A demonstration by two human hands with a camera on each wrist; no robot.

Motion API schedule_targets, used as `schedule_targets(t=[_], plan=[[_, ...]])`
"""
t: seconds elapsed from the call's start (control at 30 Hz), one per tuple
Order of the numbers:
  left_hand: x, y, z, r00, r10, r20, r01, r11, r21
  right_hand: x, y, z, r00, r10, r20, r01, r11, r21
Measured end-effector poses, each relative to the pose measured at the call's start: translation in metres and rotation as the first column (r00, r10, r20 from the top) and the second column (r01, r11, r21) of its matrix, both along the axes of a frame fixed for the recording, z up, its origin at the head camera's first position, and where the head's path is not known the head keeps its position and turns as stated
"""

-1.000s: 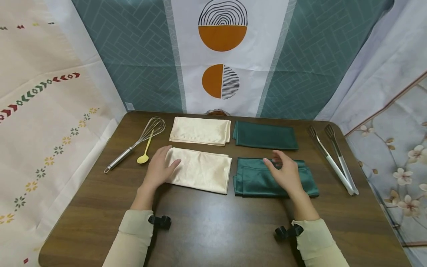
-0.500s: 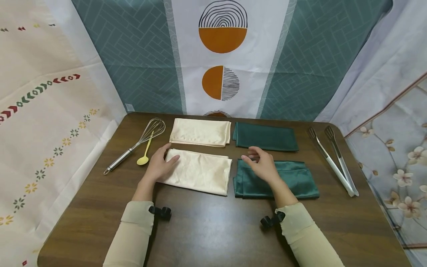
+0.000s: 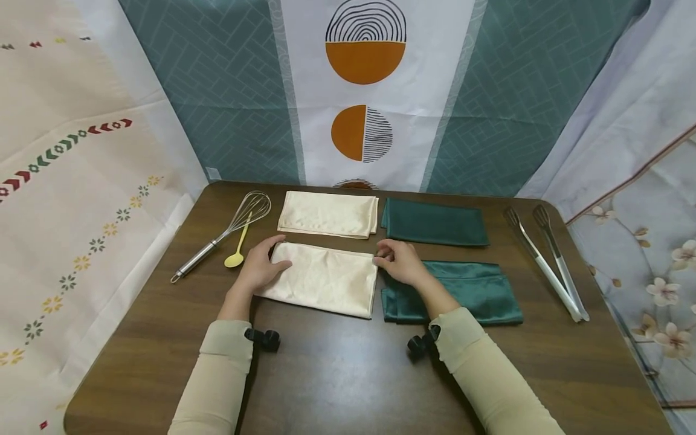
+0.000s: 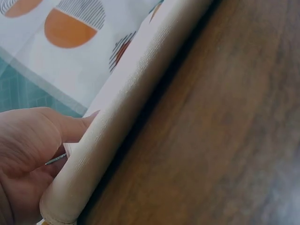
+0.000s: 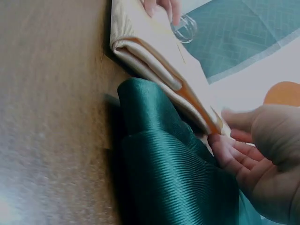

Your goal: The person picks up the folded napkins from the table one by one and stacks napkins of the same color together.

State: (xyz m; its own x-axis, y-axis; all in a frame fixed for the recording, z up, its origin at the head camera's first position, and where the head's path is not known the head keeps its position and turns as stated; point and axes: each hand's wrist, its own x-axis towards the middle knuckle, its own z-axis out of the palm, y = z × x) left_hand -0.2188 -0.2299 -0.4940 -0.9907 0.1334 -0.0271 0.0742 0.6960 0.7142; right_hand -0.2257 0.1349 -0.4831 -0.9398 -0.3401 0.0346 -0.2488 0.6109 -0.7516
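Observation:
A folded cream satin cloth [image 3: 321, 279] lies flat at the front left of a group of folded cloths. My left hand [image 3: 262, 266] grips its left end, and in the left wrist view the thumb [image 4: 77, 127] is over the top with the fingers partly hidden at the edge. At the far right corner my right hand [image 3: 399, 261] pinches the cloth between thumb and fingers, as the right wrist view shows. That hand reaches across a folded green satin cloth [image 3: 467, 290], whose left part is under the forearm.
Behind lie a second folded cream cloth [image 3: 328, 214] and a second green one [image 3: 437, 222]. A whisk [image 3: 231, 226] and a yellow spoon [image 3: 238, 249] lie at the left of the wooden table [image 3: 326, 380]. Metal tongs [image 3: 551, 266] rest at the right.
My right hand has moved left from over the front green cloth to the right corner of the front cream cloth and closed on it. My left hand stays at the left end.

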Motion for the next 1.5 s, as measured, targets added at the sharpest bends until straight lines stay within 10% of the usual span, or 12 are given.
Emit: schedule_targets(t=[0.5,0.97,1.3,1.5], plan=[[-0.005,-0.002,-0.001,0.992,0.081,-0.098,-0.080,0.997,0.014,-0.008,-0.007,0.003,0.994,0.101,-0.039,-0.102,0.995,-0.005],[-0.005,-0.001,-0.005,0.986,0.132,-0.101,-0.125,0.989,0.076,-0.017,-0.006,0.002,0.958,0.232,0.166,-0.214,0.969,-0.123],[-0.003,-0.004,-0.005,0.991,0.124,-0.042,-0.120,0.990,0.075,-0.015,-0.011,0.000,0.996,0.082,0.041,-0.085,0.995,0.055],[-0.002,-0.007,-0.005,0.997,0.066,0.034,-0.068,0.996,0.062,-0.011,-0.016,0.002,0.991,-0.003,0.131,-0.011,0.995,0.102]])
